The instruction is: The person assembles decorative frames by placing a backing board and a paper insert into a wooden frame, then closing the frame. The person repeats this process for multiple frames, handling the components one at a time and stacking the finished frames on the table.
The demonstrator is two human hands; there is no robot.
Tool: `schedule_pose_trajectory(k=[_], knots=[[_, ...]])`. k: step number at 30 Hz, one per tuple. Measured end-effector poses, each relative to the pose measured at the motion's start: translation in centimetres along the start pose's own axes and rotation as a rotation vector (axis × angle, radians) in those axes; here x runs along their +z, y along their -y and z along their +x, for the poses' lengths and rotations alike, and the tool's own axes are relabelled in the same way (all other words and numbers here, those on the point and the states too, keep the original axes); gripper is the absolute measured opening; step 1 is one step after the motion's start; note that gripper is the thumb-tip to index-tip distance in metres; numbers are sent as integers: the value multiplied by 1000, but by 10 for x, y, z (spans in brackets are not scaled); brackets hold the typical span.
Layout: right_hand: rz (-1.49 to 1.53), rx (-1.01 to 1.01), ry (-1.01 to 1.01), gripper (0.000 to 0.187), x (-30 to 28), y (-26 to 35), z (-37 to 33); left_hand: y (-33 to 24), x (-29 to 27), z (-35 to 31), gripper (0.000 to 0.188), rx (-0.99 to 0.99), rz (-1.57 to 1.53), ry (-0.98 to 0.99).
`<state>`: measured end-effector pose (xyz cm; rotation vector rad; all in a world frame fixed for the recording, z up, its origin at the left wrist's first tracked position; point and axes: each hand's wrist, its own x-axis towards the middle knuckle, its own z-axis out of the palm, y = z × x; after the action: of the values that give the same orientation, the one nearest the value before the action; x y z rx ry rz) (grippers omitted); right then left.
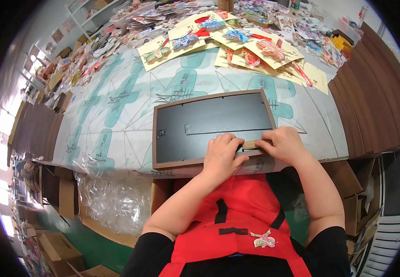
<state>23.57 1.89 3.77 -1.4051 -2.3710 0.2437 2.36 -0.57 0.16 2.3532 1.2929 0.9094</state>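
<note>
A brown picture frame (212,98) lies back side up on the covered table, its dark backing board (177,115) facing me. My right hand (284,144) is closed round a tool with a short tan wooden handle (250,145) over the frame's near right part. The tool's tip is mostly hidden, so its exact kind does not show. Resting on the board beside that tip is my left hand (223,154), with bent fingers and the thumb apart. Small metal tabs sit along the frame's inner edge, and a hanger (162,133) is at the left.
Cream cards (280,57) with colourful fish-like ornaments and red tassels lie beyond the frame. Brown frames or boards are stacked at the right (371,97) and left (36,129). Below the table edge, a cardboard box holds clear plastic bags (114,201). Packaged goods crowd the far end.
</note>
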Motion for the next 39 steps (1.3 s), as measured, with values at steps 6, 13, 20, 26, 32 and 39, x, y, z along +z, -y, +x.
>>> schedule_pose_trajectory(k=[6,13,20,26,32,39], knots=[[27,-93,125,29,-5,-11,10,-2,2,3,31,-2,14,-14],[-174,-367,-219,19,10,-10,-20,1,11,-6,26,49,10,-126],[65,-53,-346,18,12,9,-18,20,-27,-13,37,-29,-172,-139],[240,-44,-34,32,24,57,35,105,-96,-58,51,-378,60,-482],[169,-231,163,27,75,121,103,140,-75,-86,46,-496,-396,-497],[42,-249,254,27,87,147,122,131,-77,-85,44,-527,-403,-506]])
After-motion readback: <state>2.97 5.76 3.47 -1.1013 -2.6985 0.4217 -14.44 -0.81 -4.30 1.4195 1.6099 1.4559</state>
